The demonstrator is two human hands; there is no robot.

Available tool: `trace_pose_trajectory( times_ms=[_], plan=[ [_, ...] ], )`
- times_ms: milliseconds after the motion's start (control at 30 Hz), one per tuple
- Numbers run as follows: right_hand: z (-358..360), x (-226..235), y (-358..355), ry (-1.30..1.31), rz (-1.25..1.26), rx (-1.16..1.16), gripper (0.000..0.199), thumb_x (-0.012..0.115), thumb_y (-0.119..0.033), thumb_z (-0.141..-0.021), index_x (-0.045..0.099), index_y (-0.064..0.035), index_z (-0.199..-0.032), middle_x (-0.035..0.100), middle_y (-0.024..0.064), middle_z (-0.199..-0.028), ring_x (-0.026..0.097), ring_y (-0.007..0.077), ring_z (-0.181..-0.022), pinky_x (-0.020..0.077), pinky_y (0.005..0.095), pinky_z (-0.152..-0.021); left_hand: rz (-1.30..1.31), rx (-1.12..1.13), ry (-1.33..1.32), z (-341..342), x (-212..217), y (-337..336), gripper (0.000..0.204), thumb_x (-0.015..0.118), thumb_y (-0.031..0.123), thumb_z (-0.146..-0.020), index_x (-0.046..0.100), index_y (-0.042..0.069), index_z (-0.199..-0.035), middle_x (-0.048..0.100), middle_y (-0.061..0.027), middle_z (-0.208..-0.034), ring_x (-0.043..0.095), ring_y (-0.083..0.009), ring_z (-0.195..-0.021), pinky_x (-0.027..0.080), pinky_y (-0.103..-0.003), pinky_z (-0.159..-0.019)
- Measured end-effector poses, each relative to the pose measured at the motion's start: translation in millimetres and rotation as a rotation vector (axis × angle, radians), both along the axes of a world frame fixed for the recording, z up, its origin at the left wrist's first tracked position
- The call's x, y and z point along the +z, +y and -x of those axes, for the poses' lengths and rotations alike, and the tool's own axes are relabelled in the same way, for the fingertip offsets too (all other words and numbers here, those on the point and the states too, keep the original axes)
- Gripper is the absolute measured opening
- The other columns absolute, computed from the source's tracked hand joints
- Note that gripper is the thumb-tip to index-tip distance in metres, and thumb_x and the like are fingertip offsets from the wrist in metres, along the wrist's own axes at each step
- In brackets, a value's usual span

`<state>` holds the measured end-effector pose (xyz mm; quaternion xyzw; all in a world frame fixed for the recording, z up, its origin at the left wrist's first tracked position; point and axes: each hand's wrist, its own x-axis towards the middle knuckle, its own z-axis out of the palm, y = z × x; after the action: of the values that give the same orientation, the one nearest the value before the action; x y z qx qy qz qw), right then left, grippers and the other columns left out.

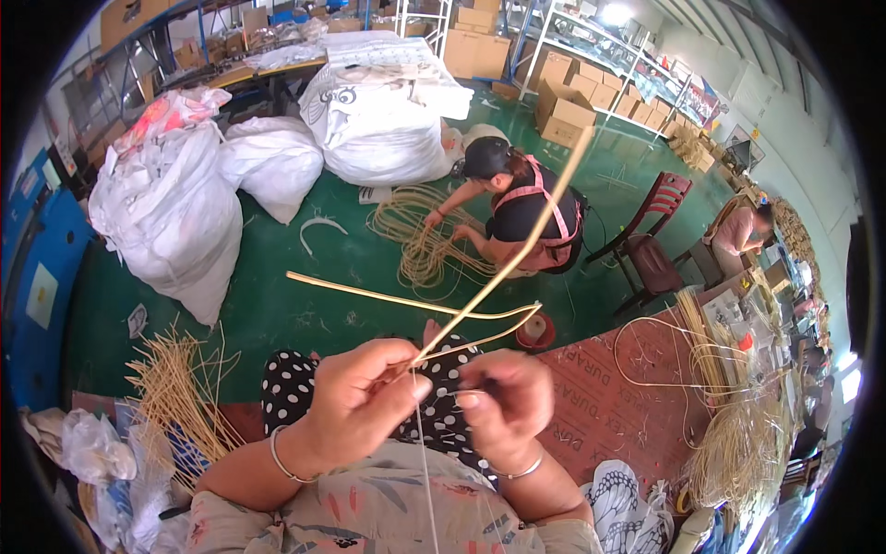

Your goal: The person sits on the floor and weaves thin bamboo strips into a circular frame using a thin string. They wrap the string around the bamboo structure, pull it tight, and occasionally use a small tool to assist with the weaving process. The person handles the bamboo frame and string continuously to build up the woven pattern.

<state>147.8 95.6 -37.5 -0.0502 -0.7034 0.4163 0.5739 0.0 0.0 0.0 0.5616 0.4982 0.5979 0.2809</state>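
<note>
My left hand (365, 397) is closed, with thumb and fingers pinching pale cane strips (503, 268) where they meet. One long strip slants up and away to the right. Another bends back on itself and points left over the floor. From the pinch a thin white thread (424, 462) hangs down across my shirt. Close by on the right, my right hand (512, 406) is curled, its thumb near the fingertips. Something small and dark shows at those fingers, too blurred to name.
Ahead, a co-worker (526, 208) crouches over coiled cane (420, 231). White sacks (175, 194) stand left, above a bundle of cut cane sticks (180, 388). More cane (738, 443) lies right, with a red container (535, 331), a dark chair (655, 249) and a seated person (738, 235) beyond.
</note>
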Motion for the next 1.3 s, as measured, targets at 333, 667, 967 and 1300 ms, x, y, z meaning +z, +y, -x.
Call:
trace_pose_trajectory(
  times_ms=[333, 667, 967, 1300],
  plan=[
    [-6, 15, 12, 0.058, 0.628, 0.17, 0.011, 0.06, -0.011, -0.081, 0.054, -0.0025, -0.076, 0.06, 0.0096, -0.068, 0.051, 0.0088, -0.05, 0.0397, 0.0184, -0.045, 0.068, -0.076, 0.146, 24, -19, -7, 0.027, 0.066, 0.013, -0.078, 0.057, -0.002, -0.098, 0.056, -0.0031, -0.082, 0.049, -0.0056, -0.063, 0.041, -0.019, -0.055],
    [-19, 19, 14, 0.007, 0.619, 0.488, 0.023, 0.061, -0.022, -0.08, 0.06, 0.0016, -0.08, 0.061, 0.0129, -0.075, 0.054, 0.0101, -0.054, 0.0427, 0.021, -0.051, 0.101, -0.178, -0.045, 9, 24, 2, 0.011, 0.059, 0.007, -0.083, 0.058, -0.003, -0.088, 0.058, -0.0039, -0.069, 0.053, -0.0066, -0.059, 0.041, -0.02, -0.05],
    [-18, 83, -18, -0.161, 0.068, 1.425, 0.029, 0.06, -0.026, -0.082, 0.059, 0.0022, -0.087, 0.061, 0.0117, -0.079, 0.058, 0.027, -0.063, 0.0461, 0.0342, -0.055, -0.087, -0.607, 0.625, -18, 41, -28, 0.009, 0.062, 0.016, -0.074, 0.06, 0.008, -0.079, 0.057, -0.005, -0.067, 0.055, -0.0205, -0.053, 0.042, -0.031, -0.046],
    [2, 27, 30, -0.308, 0.434, 0.92, 0.008, 0.061, -0.005, -0.079, 0.058, -0.0003, -0.075, 0.054, 0.002, -0.065, 0.05, 0.0095, -0.06, 0.0385, 0.0245, -0.052, -0.153, -0.206, 0.486, -6, 33, -7, 0.011, 0.063, 0.006, -0.072, 0.059, 0.005, -0.082, 0.058, -0.0039, -0.063, 0.054, -0.0188, -0.052, 0.041, -0.028, -0.048]
  ],
)
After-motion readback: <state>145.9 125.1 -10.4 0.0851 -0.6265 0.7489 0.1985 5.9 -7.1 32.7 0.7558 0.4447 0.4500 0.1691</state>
